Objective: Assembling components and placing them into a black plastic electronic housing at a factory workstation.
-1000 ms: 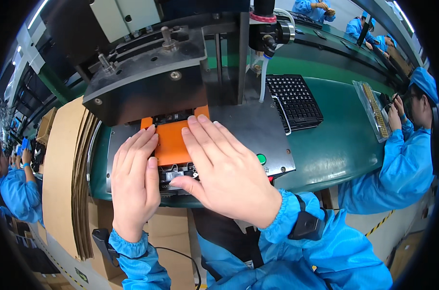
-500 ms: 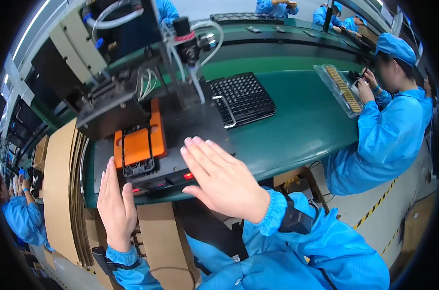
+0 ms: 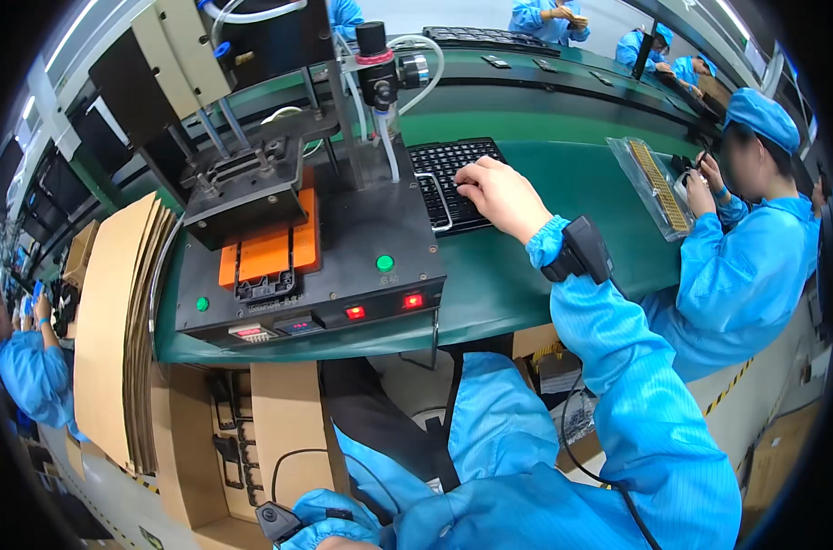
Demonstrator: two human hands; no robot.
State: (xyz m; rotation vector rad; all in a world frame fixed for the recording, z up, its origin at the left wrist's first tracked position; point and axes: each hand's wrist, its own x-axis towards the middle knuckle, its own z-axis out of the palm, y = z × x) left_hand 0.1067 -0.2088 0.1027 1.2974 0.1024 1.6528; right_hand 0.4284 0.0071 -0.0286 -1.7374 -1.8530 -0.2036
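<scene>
Moved: half a second ago both my hands hung before the dark metal bench press point(image 3: 366, 229); now my bare right hand point(image 3: 503, 194) is out over the black plastic tray with a grid of small pockets point(image 3: 439, 158), and my bare left hand point(image 3: 346, 544) has dropped to the lower edge.
Right fingers: bent, tips drawn in over the tray's pockets; whether I am pinching a small piece, I cannot tell.
Left fingers: cut off by the edge, so I cannot tell whether they are open or closed; only a sliver of skin shows beyond my sleeve.
Tray: on the green work surface point(image 3: 563, 238), just beside the press's right side, next to a bent silvery metal handle point(image 3: 446, 206).
Black frame: the thin, open black plastic frame point(image 3: 268, 288) lies on the bright orange flat fixture point(image 3: 308, 234), its near end toward me and its far end hidden under the thick dark press block point(image 3: 242, 220); whether the block touches it, I cannot tell.
Press front: two red-lit switches point(image 3: 355, 313) glow on the face, with a round green button point(image 3: 385, 263) above them.
Cardboard: tall brown sheets point(image 3: 114, 330) lean at the left, near an open brown box point(image 3: 187, 440) holding black parts.
Right neighbour: a co-worker in blue point(image 3: 751, 238) works near a clear bag with a yellow strip point(image 3: 659, 188).
</scene>
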